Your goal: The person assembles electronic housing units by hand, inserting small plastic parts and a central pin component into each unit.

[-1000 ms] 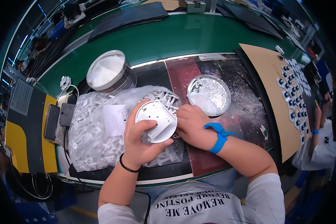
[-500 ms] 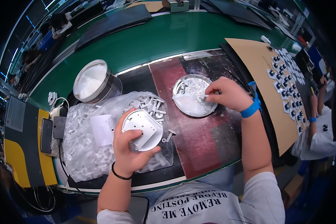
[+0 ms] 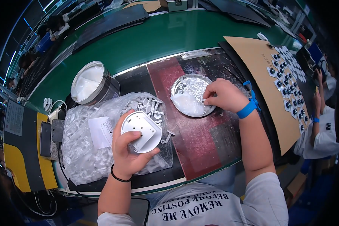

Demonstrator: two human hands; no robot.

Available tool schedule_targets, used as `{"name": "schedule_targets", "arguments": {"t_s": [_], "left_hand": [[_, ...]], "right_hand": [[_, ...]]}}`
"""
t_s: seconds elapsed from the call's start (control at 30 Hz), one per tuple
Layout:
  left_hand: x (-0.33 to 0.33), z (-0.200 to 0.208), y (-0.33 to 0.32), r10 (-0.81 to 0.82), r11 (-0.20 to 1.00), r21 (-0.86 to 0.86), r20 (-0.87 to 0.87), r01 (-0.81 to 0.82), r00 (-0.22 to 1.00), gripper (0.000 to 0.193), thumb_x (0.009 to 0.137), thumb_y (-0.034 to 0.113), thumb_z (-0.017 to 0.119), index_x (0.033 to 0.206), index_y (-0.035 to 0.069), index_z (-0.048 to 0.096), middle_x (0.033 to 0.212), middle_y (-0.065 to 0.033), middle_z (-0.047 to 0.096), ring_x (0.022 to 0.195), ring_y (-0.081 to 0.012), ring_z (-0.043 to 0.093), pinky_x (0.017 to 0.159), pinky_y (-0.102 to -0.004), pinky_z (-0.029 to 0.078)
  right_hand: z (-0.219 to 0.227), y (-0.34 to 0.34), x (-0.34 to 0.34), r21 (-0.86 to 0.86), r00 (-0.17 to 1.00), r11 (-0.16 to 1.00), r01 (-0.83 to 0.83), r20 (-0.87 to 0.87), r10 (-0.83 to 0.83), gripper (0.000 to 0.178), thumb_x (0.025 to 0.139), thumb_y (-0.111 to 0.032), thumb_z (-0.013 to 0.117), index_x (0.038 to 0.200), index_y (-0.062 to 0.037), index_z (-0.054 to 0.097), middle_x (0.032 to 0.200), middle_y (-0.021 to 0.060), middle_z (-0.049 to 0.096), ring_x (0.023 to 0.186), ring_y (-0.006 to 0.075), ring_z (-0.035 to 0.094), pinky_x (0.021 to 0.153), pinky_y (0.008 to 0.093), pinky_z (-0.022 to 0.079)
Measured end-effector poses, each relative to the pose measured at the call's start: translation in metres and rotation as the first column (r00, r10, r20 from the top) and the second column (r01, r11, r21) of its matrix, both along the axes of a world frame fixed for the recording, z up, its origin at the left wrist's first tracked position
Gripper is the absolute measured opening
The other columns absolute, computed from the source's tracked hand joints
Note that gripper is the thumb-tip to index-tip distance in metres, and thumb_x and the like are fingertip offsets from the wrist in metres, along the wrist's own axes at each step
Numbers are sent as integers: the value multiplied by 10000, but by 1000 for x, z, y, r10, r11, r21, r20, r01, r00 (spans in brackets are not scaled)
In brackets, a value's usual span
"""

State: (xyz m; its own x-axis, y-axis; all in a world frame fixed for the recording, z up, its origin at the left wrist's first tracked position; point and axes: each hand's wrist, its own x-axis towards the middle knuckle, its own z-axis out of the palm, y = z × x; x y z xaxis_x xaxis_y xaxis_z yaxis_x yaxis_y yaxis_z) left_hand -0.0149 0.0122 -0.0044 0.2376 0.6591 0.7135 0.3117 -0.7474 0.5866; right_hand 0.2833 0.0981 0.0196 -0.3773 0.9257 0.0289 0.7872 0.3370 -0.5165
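Note:
My left hand (image 3: 125, 152) grips a round white plastic housing (image 3: 147, 132), its thumb on the inner face, which has a flat plate with small holes. My right hand (image 3: 226, 97) is over the right side of a round metal dish (image 3: 173, 88). Its thumb and forefinger are pinched together; whatever lies between them is too small to make out. In the dish sit a whitish translucent mass (image 3: 188, 104) and many tiny shiny bits (image 3: 195, 83). Beneath the housing, a clear plastic bag (image 3: 83, 162) spills white T-shaped plastic parts (image 3: 152, 106) beside my left hand.
A tub (image 3: 88, 84) of white material stands behind the bag. To the right, brown cardboard (image 3: 256, 71) carries rows of white pieces with black knobs (image 3: 286, 88). A yellow and grey device (image 3: 22, 147) is at far left. Another person's arm (image 3: 317, 107) shows at far right.
The view has shifted slightly. My right hand's fingertips have dipped a little lower at the dish, and the small white piece seen at them before is no longer distinct. My left hand keeps its hold.

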Motion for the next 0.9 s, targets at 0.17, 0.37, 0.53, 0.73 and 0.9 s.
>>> {"name": "schedule_targets", "arguments": {"t_s": [0.17, 0.37, 0.53, 0.73, 0.9], "left_hand": [[0, -1, 0, 7, 1000, -10, 0, -7, 1000, 592, 611, 252, 811, 1069, 129, 457, 1223, -312, 413, 1053, -391, 527, 865, -421, 445], [-1, -2, 0, 10, 1000, -19, -12, -10, 1000, 591, 617, 261, 809, 1071, 126, 455, 1219, -303, 419, 1071, -389, 514, 873, -423, 440], [1, -2, 0, 6, 1000, -25, -13, -6, 1000, 586, 623, 266, 806, 1071, 125, 455, 1215, -300, 423, 1079, -388, 509, 875, -425, 438], [0, -1, 0, 9, 1000, -16, -26, -9, 1000, 585, 618, 264, 810, 1066, 124, 460, 1208, -301, 432, 1083, -395, 505, 879, -428, 434], [6, 2, -4, -95, 989, -107, 37, 98, 995, 581, 575, 209, 829, 1046, 127, 498, 1211, -306, 431, 1065, -401, 518, 866, -431, 437]], "right_hand": [[2, -2, -1, -31, 1000, 999, 13, 16, -13, 143, 660, -127, 714, 777, -55, 675, 744, 77, 633, 809, 221, 553, 714, 320, 456], [5, -1, -1, -96, 1000, 995, 0, 2, 0, 157, 668, -173, 707, 792, -77, 693, 733, 121, 645, 713, 246, 619, 714, 337, 478], [6, -2, -1, -121, 999, 993, 6, 36, -1, 152, 682, -154, 699, 797, -55, 691, 757, 88, 646, 788, 240, 552, 713, 331, 454], [14, -4, -2, -116, 998, 992, 55, -3, -56, 142, 734, -156, 666, 832, -55, 682, 806, 106, 638, 784, 209, 567, 713, 313, 455], [17, -8, -14, -304, 839, 949, -85, -536, -96, 209, 822, -146, 607, 974, -6, 629, 869, 97, 651, 814, 148, 604, 754, 260, 456]]}}
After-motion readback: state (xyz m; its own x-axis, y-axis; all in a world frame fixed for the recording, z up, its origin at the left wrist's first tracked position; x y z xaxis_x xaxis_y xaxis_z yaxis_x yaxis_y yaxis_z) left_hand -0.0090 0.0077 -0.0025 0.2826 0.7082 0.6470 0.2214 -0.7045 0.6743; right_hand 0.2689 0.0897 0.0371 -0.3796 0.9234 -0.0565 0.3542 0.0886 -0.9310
